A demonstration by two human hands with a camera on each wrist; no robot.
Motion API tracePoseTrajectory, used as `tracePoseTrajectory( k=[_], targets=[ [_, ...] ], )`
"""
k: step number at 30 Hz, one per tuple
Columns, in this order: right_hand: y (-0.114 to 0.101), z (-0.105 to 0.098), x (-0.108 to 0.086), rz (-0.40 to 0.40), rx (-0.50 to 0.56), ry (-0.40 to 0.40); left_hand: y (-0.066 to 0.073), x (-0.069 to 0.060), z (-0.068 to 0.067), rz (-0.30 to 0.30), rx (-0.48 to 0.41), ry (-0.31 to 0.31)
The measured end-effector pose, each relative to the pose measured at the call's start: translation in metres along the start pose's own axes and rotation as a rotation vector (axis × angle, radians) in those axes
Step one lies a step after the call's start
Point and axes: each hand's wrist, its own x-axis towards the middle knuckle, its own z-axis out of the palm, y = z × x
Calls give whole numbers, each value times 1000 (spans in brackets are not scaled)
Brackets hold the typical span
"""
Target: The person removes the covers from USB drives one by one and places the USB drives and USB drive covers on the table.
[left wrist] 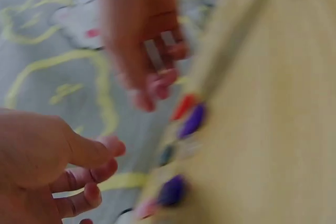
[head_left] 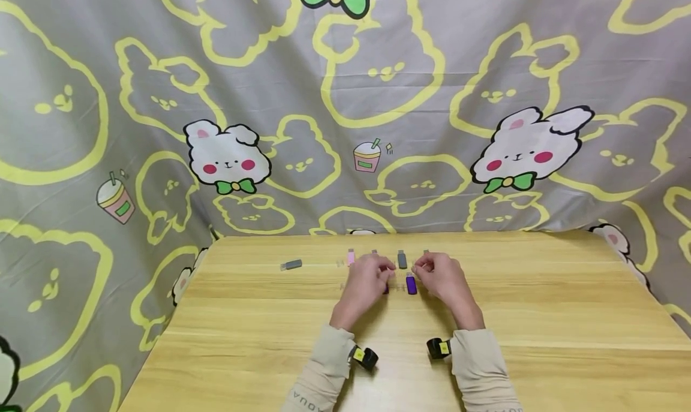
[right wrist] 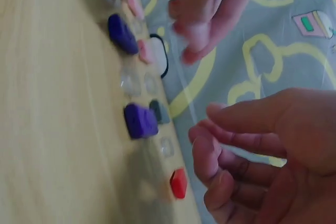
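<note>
My left hand (head_left: 367,283) hovers over the rows of USB flash drives, fingers loosely bent and nothing seen in them. Across from it, my right hand (head_left: 444,275) is held just right of a purple flash drive (head_left: 411,284), thumb and fingers apart, holding nothing visible. A grey flash drive (head_left: 402,259) lies between the hands, farther back. One more purple flash drive (right wrist: 122,33) is partly covered by the left hand in the head view. In the right wrist view, a red flash drive (right wrist: 178,183) lies near the right fingertips. Motion blurs both wrist views.
A pink flash drive (head_left: 351,257) stands in the back row, left of the left hand. Farther left lies a separate grey flash drive (head_left: 291,265). Clear caps (right wrist: 130,81) sit among the drives. A patterned curtain (head_left: 378,88) hangs behind the wooden table (head_left: 243,340).
</note>
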Motion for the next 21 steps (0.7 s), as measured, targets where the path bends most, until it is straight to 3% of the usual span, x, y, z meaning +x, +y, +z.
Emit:
tracePoseTrajectory(
  k=[3, 7, 10, 12, 15, 18, 21],
  targets=[
    [-11, 6, 1, -95, 21, 17, -11, -1, -33, -46, -192, 91],
    [-29, 20, 3, -244, 48, 55, -29, -7, -82, -99, -367, 314],
    [-45, 34, 4, -349, 97, 67, -45, -15, -116, -142, -448, 479],
    [-57, 46, 5, -413, 128, 63, -55, -22, -132, -180, -487, 551],
    [-75, 66, 10, -496, 141, 23, -71, -33, -150, -223, -493, 616],
    [-91, 87, 20, -558, 77, -40, -81, -43, -162, -235, -489, 647],
    [-103, 109, 31, -597, -23, -104, -77, -51, -173, -244, -477, 653]
  ],
)
